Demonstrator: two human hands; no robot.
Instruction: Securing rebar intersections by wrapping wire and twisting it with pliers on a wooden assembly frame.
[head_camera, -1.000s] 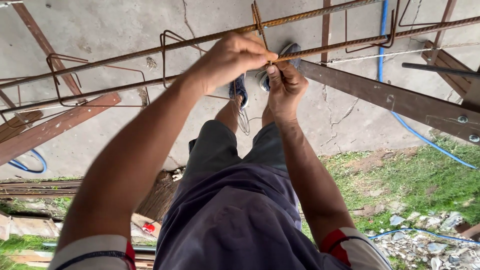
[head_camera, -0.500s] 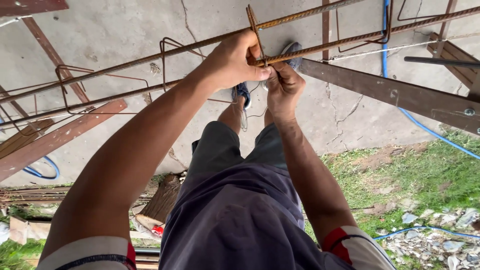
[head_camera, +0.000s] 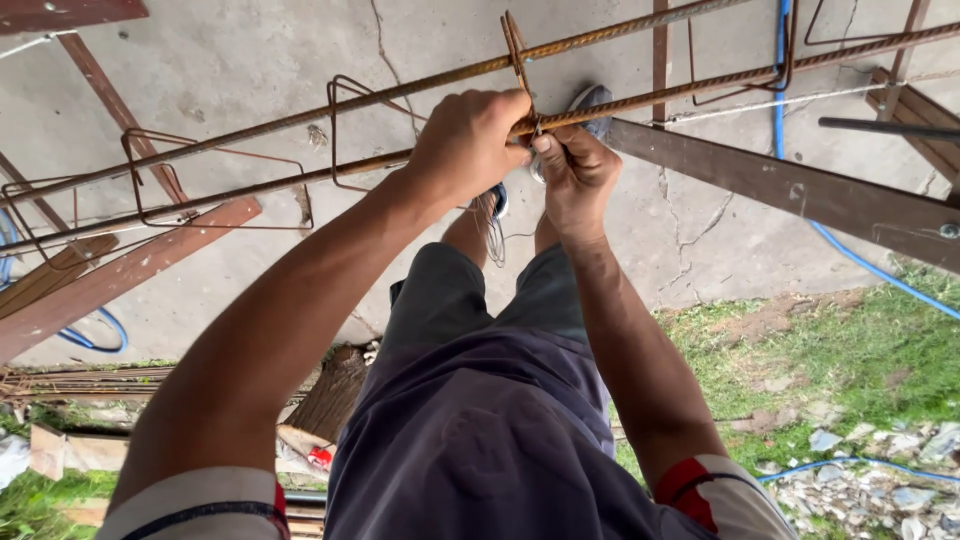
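Note:
Two long rusty rebars (head_camera: 690, 92) run across the view at waist height, ringed by rectangular rusty stirrups (head_camera: 516, 50). My left hand (head_camera: 470, 145) and my right hand (head_camera: 572, 172) meet where one stirrup crosses the nearer rebar. Both pinch thin tie wire (head_camera: 536, 128) at that joint, fingertips touching. Loose strands of wire (head_camera: 490, 228) hang below the left hand. The joint itself is mostly hidden by my fingers.
A brown steel bar (head_camera: 800, 195) slants under the rebars on the right, and a wooden plank (head_camera: 120, 268) supports them on the left. A blue hose (head_camera: 850, 262) crosses cracked concrete. Grass and rubble (head_camera: 860, 490) lie bottom right, more stirrups (head_camera: 215, 180) to the left.
Both hands stayed at the same joint, shifting slightly lower along the stirrup. The left hand's fingers have curled tighter over the rebar, and the view has drifted a little.

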